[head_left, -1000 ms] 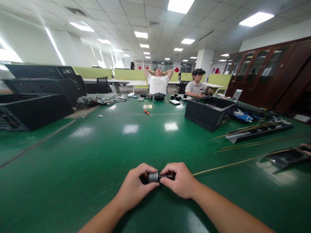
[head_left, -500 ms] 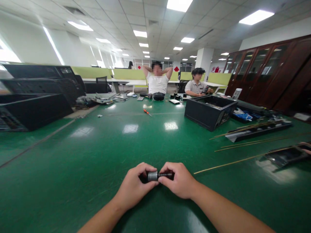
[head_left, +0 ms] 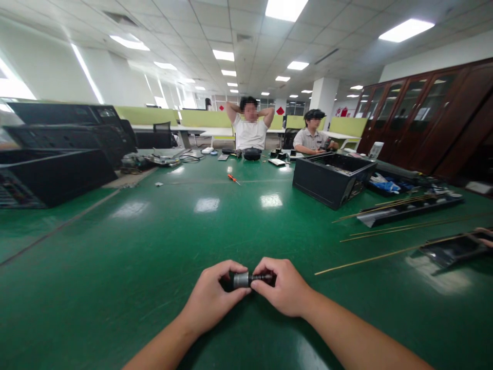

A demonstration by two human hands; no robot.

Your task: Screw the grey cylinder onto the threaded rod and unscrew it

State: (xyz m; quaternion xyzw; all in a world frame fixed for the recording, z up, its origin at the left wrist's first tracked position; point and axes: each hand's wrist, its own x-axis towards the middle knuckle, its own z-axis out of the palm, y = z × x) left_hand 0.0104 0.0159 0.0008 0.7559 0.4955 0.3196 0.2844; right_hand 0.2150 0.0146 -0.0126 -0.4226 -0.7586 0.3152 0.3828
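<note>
Low in the middle of the head view, both hands are on a small metal cylinder with a dark shaft (head_left: 241,280). It lies sideways, its grey body to the left and the thin, ribbed dark shaft to the right. My left hand (head_left: 213,290) is closed round the grey end, thumb below and fingers above. On the shaft end my right hand (head_left: 283,288) pinches with thumb and forefinger. The fingertips of both hands nearly meet at the middle of the part. Its outer ends are partly hidden in the hands, just over the green tabletop (head_left: 173,246).
An orange screwdriver (head_left: 233,179) lies farther off. A black computer case (head_left: 323,182) stands right, others (head_left: 69,177) left. Thin brass-coloured rods (head_left: 358,264) lie at right, near another person's hand (head_left: 486,239) on a dark tray-like part. Two people (head_left: 250,131) sit across the table.
The nearest brass-coloured rod has shifted slightly to the right, along with the other person's hand. My hands and the cylinder have hardly moved.
</note>
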